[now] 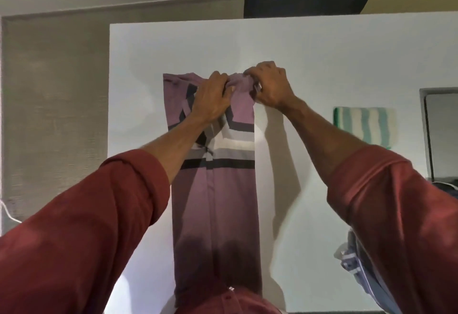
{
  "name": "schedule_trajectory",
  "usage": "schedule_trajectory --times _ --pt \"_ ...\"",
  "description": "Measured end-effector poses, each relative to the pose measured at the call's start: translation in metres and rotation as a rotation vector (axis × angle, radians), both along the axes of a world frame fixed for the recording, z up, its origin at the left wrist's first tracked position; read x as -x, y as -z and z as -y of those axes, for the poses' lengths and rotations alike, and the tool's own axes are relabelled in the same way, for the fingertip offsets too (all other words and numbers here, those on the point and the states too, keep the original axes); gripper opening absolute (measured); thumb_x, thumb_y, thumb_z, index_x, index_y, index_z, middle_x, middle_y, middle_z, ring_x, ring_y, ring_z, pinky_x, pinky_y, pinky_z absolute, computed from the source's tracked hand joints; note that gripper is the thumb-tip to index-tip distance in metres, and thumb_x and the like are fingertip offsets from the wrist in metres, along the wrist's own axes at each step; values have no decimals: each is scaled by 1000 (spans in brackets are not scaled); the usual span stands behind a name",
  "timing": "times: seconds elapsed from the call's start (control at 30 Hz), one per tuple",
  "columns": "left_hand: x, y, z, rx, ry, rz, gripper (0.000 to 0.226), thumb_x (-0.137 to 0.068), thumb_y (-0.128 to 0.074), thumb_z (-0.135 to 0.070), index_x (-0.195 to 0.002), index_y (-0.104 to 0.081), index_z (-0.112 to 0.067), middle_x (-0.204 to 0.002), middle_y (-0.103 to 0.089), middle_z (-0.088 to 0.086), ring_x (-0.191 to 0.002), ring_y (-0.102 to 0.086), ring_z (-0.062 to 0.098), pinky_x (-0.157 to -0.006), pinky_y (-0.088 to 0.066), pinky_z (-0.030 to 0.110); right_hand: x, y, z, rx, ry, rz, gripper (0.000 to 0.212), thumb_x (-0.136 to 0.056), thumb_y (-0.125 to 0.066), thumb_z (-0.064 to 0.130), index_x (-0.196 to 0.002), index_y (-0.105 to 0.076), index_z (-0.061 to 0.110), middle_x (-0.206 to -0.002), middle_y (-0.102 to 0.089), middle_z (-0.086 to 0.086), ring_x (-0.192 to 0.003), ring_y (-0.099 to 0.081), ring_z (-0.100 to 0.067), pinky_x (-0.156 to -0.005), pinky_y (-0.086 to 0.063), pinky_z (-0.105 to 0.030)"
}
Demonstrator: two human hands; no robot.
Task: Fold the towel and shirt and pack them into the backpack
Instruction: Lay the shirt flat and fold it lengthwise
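A purple shirt (223,202) with grey, white and black stripes lies on the white table (322,60), folded lengthwise into a long narrow strip that runs away from me. My left hand (213,98) grips the cloth at the collar end, fingers curled into the fabric. My right hand (270,85) pinches the same far edge just to the right of it. A folded towel (364,125) with green and white wavy stripes lies on the table at the right. A grey-blue backpack (357,271) shows at the lower right edge, partly hidden behind my right sleeve.
A dark-framed object (438,135) stands at the far right edge. Beyond the table's left edge is grey floor (54,115). White table surface shows on both sides of the shirt.
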State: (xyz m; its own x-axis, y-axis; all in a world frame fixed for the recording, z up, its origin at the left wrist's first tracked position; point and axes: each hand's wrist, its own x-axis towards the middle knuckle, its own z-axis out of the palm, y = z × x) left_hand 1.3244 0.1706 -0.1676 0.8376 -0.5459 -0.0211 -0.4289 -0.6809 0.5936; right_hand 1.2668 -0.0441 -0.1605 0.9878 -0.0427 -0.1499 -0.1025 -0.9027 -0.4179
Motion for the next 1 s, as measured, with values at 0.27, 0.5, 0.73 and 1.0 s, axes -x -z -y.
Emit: schedule_trajectory --times 0.27,0.5,0.73,1.0 --pt "-8 -5 -22 -160 -5 148 36 -116 -39 -43 -110 -56 -12 -83 -63 4 -63 -60 25 -55 -56 43 -24 -4 7 144 47 81 27 -107 -57 34 -114 -70 12 -130 -57 -11 -118 -53 -32 -94 -42 -48" --pt "-13 -11 -30 -320 -10 117 47 -111 -41 -55 -105 -61 -13 -81 -63 3 -69 -61 23 -59 -43 33 -12 7 -18 0 337 179 33 -105 -52 36 -131 -61 18 -124 -62 -5 -113 -57 -29 -90 -43 -46" --pt "-26 -6 22 -183 259 221 42 -103 -55 -40 -135 -65 -15 -132 -67 13 -121 -59 36 -95 -51 57 79 23 -109 -259 572 264 49 -107 -39 34 -141 -59 6 -137 -65 -12 -125 -61 -28 -110 -47 -53" --pt "-30 26 65 -439 467 476 80 -108 -58 -45 -172 -12 -30 -179 -9 17 -165 -10 37 -131 -13 62 130 61 -155 4 324 22 66 -116 -25 47 -172 -8 17 -180 -3 -4 -166 1 -19 -135 -5 -46"
